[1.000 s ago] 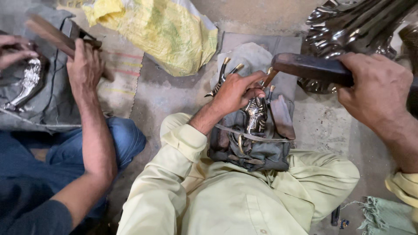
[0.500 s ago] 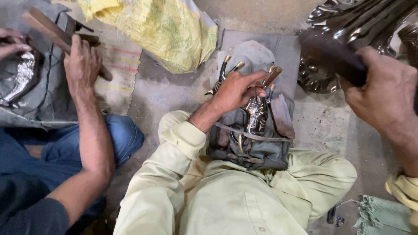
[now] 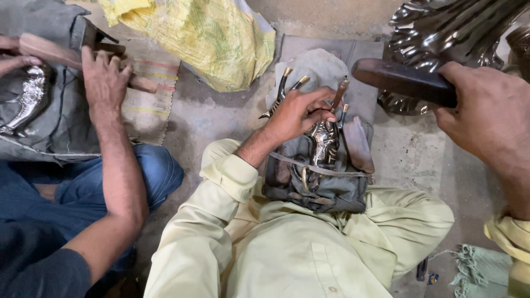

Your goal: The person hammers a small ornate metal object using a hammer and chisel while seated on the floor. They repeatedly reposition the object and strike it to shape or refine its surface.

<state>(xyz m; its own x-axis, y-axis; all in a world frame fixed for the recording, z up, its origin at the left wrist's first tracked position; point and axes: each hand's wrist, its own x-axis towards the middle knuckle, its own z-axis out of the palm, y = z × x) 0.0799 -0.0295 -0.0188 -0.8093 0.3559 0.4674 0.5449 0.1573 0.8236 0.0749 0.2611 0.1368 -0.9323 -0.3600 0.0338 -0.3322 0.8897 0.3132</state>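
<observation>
Left hand [image 3: 298, 113] pinches a punch [image 3: 338, 96] upright on the metal piece [image 3: 323, 140]; right hand [image 3: 488, 118] clenches a raised mallet [image 3: 406, 83]. A skewed blow could strike the fingers [image 3: 320, 110] or skid the punch across the work.

floor-level metalcraft workshop: mallets [image 3: 406, 81], embossed metal [image 3: 323, 140]

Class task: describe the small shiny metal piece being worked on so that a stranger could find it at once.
Start at the grey cloth pad on the lap. The left hand steadies the small metal casting strapped there. Unlike the large metal pieces top right, it is small, dark-patterned and silver.
</observation>
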